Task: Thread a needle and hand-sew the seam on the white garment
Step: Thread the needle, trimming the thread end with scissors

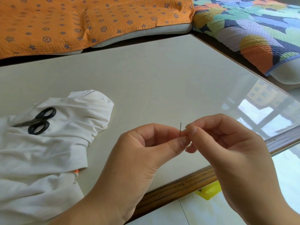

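A thin steel needle (pixel 180 128) stands upright above the table, eye end up. My left hand (pixel 138 153) pinches its lower part between thumb and forefinger. My right hand (pixel 227 151) meets it from the right, thumb and forefinger pinched together right beside the needle; any thread between those fingers is too fine to make out. The white garment (pixel 48 151) lies crumpled on the left of the table, away from both hands.
Black-handled scissors (pixel 36 121) lie on the garment. The glossy table (pixel 162 75) has a wooden front edge (pixel 178 184). An orange cushion (pixel 81 21) and a multicoloured cushion (pixel 251 30) border the far sides. A yellow object (pixel 209 191) sits on the floor below.
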A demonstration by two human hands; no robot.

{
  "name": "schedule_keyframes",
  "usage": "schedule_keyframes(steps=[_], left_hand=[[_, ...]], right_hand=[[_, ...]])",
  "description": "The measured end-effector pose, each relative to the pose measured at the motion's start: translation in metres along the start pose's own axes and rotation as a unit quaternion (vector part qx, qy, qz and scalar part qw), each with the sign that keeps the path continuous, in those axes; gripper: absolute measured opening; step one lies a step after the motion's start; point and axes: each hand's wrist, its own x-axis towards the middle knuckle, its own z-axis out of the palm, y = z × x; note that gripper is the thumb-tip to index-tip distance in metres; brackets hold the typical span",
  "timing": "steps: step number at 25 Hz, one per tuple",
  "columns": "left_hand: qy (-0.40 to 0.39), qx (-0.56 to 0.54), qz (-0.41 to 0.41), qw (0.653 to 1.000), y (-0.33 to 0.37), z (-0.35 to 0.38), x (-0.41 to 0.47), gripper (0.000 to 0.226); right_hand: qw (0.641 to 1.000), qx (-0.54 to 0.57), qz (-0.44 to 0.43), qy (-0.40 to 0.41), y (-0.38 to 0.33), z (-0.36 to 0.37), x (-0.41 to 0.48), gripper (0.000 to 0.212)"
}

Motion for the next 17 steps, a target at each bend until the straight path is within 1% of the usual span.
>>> schedule_keyframes(steps=[4, 11, 17], left_hand=[[-0.008, 0.014, 0.01, 1.0, 0.0, -0.0019, -0.0007, 0.012], [-0.007, 0.065, 0.024, 0.998, -0.0018, -0.0041, -0.0011, 0.02], [-0.003, 0.085, 0.027, 0.996, -0.0031, -0.0047, -0.0005, 0.024]], right_hand=[[1.0, -0.002, -0.004, -0.002, -0.0007, 0.0007, 0.0001, 0.005], [1.0, -0.006, -0.007, 0.006, -0.0016, 0.0029, -0.0003, 0.005], [1.0, -0.008, -0.003, 0.003, -0.0019, 0.0036, 0.0002, 0.006]])
